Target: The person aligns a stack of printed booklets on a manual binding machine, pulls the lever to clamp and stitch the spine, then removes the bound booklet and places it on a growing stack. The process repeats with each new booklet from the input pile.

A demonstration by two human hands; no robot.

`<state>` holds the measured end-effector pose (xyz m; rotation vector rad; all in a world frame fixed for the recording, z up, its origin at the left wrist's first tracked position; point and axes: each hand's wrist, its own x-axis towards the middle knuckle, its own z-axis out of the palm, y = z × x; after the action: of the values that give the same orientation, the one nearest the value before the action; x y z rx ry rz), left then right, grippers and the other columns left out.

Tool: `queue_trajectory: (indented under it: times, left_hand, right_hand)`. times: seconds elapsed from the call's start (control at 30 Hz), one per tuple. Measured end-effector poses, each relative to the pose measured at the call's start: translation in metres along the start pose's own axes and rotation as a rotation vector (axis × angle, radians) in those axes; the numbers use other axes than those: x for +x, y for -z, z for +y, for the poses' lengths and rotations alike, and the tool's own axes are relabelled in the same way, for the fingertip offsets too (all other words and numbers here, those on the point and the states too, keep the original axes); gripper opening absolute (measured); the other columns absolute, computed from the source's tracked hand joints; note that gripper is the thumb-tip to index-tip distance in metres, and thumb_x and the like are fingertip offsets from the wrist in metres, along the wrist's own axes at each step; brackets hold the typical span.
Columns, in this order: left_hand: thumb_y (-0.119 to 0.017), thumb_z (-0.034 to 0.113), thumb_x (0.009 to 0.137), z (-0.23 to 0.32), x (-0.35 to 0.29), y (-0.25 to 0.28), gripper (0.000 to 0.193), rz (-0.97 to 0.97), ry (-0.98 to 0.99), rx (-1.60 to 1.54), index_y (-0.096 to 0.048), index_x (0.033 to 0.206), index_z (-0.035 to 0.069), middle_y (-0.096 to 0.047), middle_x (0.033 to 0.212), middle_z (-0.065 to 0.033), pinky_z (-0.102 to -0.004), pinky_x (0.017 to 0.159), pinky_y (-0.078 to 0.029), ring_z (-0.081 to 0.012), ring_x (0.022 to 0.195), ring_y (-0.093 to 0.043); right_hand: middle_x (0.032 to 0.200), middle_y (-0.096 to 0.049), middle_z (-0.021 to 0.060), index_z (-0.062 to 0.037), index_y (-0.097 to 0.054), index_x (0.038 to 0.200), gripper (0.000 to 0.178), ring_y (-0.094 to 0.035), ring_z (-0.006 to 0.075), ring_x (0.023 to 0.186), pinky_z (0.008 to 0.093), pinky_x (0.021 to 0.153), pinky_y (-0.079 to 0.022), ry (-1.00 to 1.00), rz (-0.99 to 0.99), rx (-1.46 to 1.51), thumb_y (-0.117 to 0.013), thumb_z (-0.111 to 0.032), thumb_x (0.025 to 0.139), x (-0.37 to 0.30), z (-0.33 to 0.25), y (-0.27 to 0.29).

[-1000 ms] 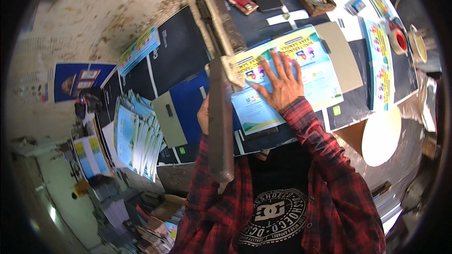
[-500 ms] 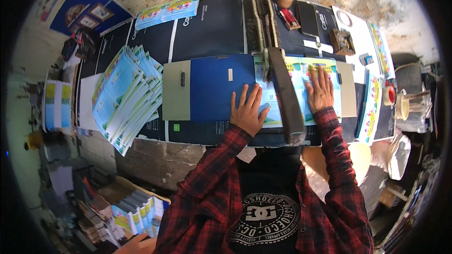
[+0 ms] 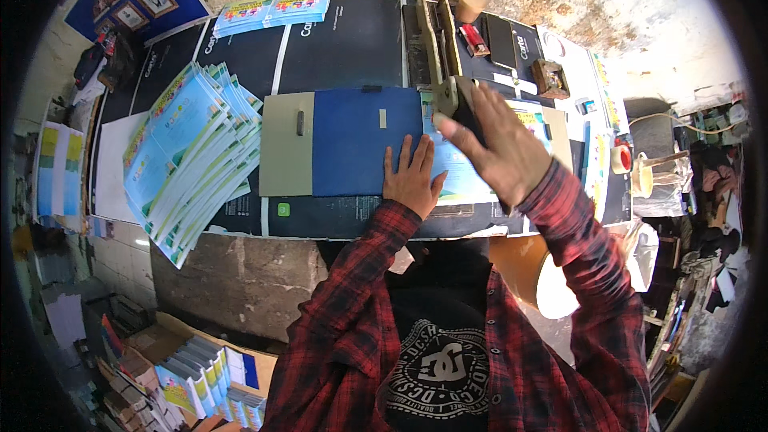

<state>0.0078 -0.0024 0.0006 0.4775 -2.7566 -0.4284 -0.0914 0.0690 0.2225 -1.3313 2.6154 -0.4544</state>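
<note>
My left hand (image 3: 411,180) lies flat, fingers spread, on the blue board (image 3: 348,144), close to the edge of an open printed sheet. My right hand (image 3: 516,148) is over a long dark bar with a metal end (image 3: 446,97), which looks like a long-arm stapler. Its fingers stretch out and the thumb stands apart beside the bar; whether they touch it is hard to tell. Under the bar and right hand lies the light blue and yellow printed sheet (image 3: 456,180), partly hidden. Left of the blue board is a grey-green panel (image 3: 286,152) with a small dark piece on it.
A fanned pile of printed sheets (image 3: 180,160) spreads on the left, overhanging the near table edge. Another stack (image 3: 272,12) lies at the back. A phone (image 3: 502,42), a red packet (image 3: 474,40), a small wooden box (image 3: 550,78) and a tape roll (image 3: 621,158) stand on the right.
My right hand has lifted off the printed sheet and moved left over the dark bar. My left hand stays flat on the board's right part. The whole view has shifted slightly.
</note>
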Motion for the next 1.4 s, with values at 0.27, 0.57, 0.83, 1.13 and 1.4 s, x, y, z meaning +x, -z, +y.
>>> queue_trajectory:
  times: [0.27,0.57,0.83,1.13,1.4]
  left_hand:
    - [-0.051,0.044,0.093,0.003,-0.004,-0.001,0.063,0.040,0.006,-0.033,-0.045,0.144,0.006,-0.040,0.152,-0.0054,-0.0582,0.115,-0.020,-0.0295,0.143,-0.031]
    - [-0.051,0.042,0.094,0.002,-0.003,0.001,0.059,0.024,0.003,-0.023,-0.045,0.143,0.010,-0.038,0.151,-0.0096,-0.0639,0.113,-0.018,-0.0354,0.141,-0.031]
    - [-0.053,0.036,0.094,0.015,0.004,0.000,0.052,-0.008,-0.005,0.043,-0.045,0.144,0.026,-0.036,0.149,-0.0167,-0.0787,0.101,-0.020,-0.0473,0.138,-0.029]
    - [-0.055,0.033,0.092,0.005,-0.005,0.009,0.050,0.016,0.102,0.032,-0.050,0.141,0.024,-0.035,0.149,-0.0156,-0.0815,0.101,-0.016,-0.0489,0.139,-0.027]
    - [-0.055,0.034,0.092,-0.024,-0.017,0.023,0.049,0.020,0.159,0.090,-0.051,0.140,0.027,-0.036,0.150,-0.0134,-0.0814,0.101,-0.015,-0.0468,0.140,-0.029]
  right_hand:
    - [0.157,-0.019,0.0277,0.0061,-0.018,0.152,0.100,-0.022,0.0420,0.146,0.0566,0.114,-0.026,0.026,0.267,-0.105,-0.064,-0.052,0.084,-0.045,0.027,-0.120]
    - [0.143,-0.040,0.0336,0.0114,-0.042,0.138,0.074,-0.041,0.0433,0.136,0.0421,0.112,-0.033,0.235,0.126,0.228,-0.069,-0.032,0.085,-0.032,0.038,-0.043]
    - [0.131,-0.056,0.0251,0.0000,-0.048,0.137,0.083,-0.056,0.0380,0.121,0.0433,0.100,-0.045,-0.443,0.299,0.042,-0.076,-0.050,0.078,-0.037,0.235,-0.071]
    - [0.146,-0.043,0.0167,-0.0200,-0.030,0.151,0.105,-0.041,0.0415,0.132,0.0636,0.102,-0.033,-0.607,0.255,-0.031,-0.080,-0.059,0.067,-0.042,0.230,-0.130]
    - [0.142,-0.044,0.0163,-0.0321,-0.032,0.149,0.095,-0.042,0.0450,0.125,0.0624,0.096,-0.036,-0.620,0.239,-0.055,-0.080,-0.051,0.069,-0.029,0.197,-0.151]
